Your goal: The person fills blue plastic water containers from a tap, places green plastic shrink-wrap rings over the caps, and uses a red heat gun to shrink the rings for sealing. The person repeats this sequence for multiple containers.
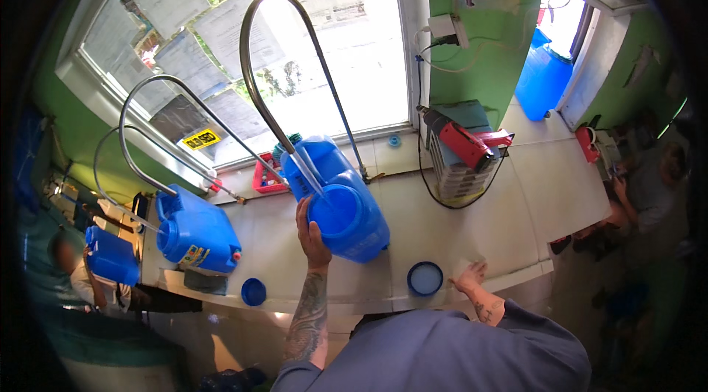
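Observation:
A blue plastic water jug (362,193) stands on the white tiled counter (470,237) with its wide mouth uncapped. A curved metal spout pipe (254,65) ends at that mouth, and water seems to run from it. My left hand (313,237) rests against the near left side of the mouth's rim, thumb and fingers apart. My right hand (470,277) lies on the counter near its front edge, fingers spread; something whitish and sheer, too blurred to name, is by its fingers. A round blue lid (425,279) lies left of this hand. Another blue lid (254,292) lies further left.
A second blue jug (204,231) stands under another pipe at left; beyond it a person touches a third jug (113,256). A red heat gun (462,140) rests on a stack at the back. A red basket (270,173) is by the window. Another person sits at far right.

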Demonstrator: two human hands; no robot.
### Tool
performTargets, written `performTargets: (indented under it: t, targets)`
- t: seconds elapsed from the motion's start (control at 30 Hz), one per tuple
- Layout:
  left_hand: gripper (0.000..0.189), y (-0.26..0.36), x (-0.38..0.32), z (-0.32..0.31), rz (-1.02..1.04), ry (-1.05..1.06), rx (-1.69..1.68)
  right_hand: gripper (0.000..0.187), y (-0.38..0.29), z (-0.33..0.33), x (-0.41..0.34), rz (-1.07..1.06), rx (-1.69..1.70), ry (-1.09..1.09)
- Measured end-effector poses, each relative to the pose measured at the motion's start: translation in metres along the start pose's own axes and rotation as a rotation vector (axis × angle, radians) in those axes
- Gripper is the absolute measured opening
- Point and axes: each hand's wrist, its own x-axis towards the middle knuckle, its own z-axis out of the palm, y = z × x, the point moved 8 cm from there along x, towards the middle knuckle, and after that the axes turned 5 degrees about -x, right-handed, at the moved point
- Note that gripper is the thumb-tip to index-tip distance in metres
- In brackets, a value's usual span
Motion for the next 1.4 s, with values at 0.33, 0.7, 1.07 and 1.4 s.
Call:
performTargets:
  t: [0.33, 0.7, 1.07, 1.4]
  targets:
    - [0.064, -0.002, 0.000, -0.001, 0.013, 0.001, 0.016, 0.135, 0.001, 0.000, 0.001, -0.012, 0.046, 0.049]
    - [0.062, 0.006, 0.001, 0.001, 0.029, -0.001, 0.018, 0.135, 0.001, -0.003, -0.001, -0.008, -0.003, 0.025]
    - [0.060, 0.007, 0.002, 0.001, 0.044, -0.019, 0.049, 0.134, 0.000, -0.003, -0.001, -0.009, 0.021, 0.019]
    - [0.060, 0.012, 0.002, 0.001, 0.041, -0.025, 0.059, 0.134, 0.000, 0.000, 0.003, -0.017, -0.002, 0.037]
